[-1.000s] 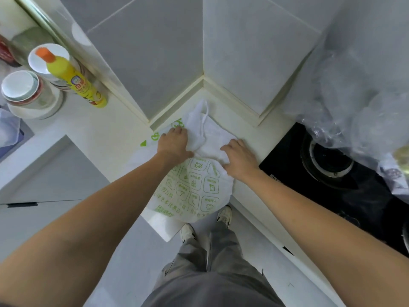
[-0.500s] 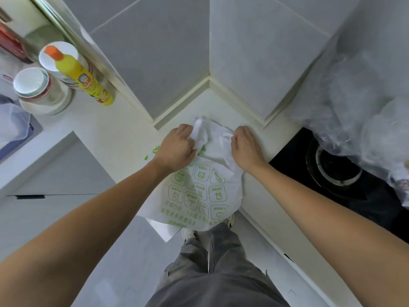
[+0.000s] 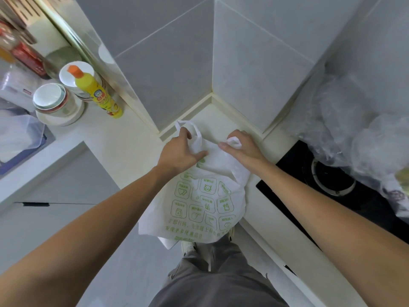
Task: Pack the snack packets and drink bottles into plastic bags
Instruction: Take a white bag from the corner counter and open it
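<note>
Bag-opening step: left hand [image 3: 180, 151] and right hand [image 3: 242, 147] each grip a handle of the white green-printed plastic bag [image 3: 205, 202] on the cream bench [image 3: 124, 149]; next, spread its mouth.

Bag [image 3: 205, 202] on counter [image 3: 124, 149], left of stove [image 3: 332, 180]

We count one printed white plastic bag [image 3: 205, 202], two hands, one yellow bottle [image 3: 95, 91], one stove burner [image 3: 332, 176].
</note>
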Action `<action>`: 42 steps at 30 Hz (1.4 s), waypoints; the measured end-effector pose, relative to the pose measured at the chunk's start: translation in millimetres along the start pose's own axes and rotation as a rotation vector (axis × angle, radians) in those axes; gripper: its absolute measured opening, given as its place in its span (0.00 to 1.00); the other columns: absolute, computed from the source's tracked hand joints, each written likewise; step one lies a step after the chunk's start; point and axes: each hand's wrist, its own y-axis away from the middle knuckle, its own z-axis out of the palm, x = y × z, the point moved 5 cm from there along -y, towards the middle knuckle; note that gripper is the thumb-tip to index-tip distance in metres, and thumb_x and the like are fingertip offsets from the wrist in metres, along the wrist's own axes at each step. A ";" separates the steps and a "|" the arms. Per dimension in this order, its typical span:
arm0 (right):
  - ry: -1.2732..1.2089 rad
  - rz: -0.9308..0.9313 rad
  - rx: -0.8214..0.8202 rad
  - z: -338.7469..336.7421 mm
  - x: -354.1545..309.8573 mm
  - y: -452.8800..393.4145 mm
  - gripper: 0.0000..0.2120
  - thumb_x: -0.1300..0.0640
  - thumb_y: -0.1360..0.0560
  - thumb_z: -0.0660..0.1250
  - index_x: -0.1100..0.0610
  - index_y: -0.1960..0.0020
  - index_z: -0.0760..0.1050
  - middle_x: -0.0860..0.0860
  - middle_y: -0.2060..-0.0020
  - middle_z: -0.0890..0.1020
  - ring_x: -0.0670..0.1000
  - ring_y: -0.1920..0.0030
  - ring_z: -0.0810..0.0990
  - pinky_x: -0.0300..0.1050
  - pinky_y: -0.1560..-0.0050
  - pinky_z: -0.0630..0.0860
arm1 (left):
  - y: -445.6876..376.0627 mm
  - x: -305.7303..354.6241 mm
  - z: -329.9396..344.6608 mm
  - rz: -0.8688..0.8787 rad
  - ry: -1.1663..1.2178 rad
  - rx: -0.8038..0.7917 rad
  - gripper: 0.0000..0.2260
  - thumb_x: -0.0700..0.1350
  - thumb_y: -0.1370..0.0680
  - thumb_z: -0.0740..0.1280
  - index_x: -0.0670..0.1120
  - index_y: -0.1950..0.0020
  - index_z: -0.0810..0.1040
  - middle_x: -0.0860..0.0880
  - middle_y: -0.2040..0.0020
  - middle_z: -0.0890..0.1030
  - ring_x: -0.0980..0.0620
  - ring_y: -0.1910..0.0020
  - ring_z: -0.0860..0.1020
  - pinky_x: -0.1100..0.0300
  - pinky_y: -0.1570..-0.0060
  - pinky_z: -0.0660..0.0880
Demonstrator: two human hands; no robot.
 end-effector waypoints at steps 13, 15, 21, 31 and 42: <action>0.380 -0.276 0.045 10.1 -31.9 -8.6 0.17 0.76 0.33 0.58 0.55 0.56 0.64 0.51 0.55 0.68 0.56 0.60 0.68 0.49 0.63 0.63 | 1.7 -17.2 -15.2 0.286 -0.069 0.103 0.30 0.27 0.33 0.60 0.47 0.34 0.67 0.45 0.38 0.65 0.38 0.50 0.75 0.44 0.69 0.76; 0.361 -0.272 0.054 9.0 -36.4 -8.6 0.17 0.75 0.34 0.56 0.55 0.54 0.64 0.52 0.56 0.70 0.57 0.61 0.70 0.49 0.64 0.64 | 5.2 -12.0 -17.5 0.381 -0.046 0.046 0.44 0.25 0.34 0.58 0.55 0.21 0.58 0.47 0.30 0.64 0.44 0.43 0.74 0.46 0.64 0.78; 0.351 -0.266 -0.028 3.6 -46.4 -7.2 0.16 0.72 0.36 0.53 0.52 0.58 0.61 0.56 0.61 0.75 0.58 0.60 0.72 0.49 0.64 0.66 | 2.9 -14.0 -23.6 0.490 -0.043 -0.061 0.27 0.36 0.33 0.53 0.49 0.40 0.81 0.49 0.51 0.83 0.46 0.54 0.79 0.49 0.55 0.78; 0.625 -0.367 -0.134 5.4 -58.3 -9.5 0.11 0.53 0.24 0.69 0.54 0.64 0.77 0.46 0.65 0.71 0.52 0.54 0.69 0.51 0.52 0.74 | 5.9 -20.4 -30.5 0.329 -0.271 -0.231 0.27 0.64 0.19 0.53 0.55 0.74 0.73 0.52 0.62 0.73 0.51 0.54 0.72 0.53 0.52 0.69; 1.084 -0.386 -0.068 3.1 -57.1 -7.0 0.24 0.43 0.15 0.56 0.61 0.52 0.80 0.52 0.54 0.79 0.56 0.45 0.73 0.52 0.41 0.64 | 14.8 -13.9 -30.3 0.208 -0.887 -0.138 0.13 0.47 0.19 0.59 0.48 0.64 0.72 0.51 0.68 0.70 0.48 0.59 0.70 0.54 0.51 0.64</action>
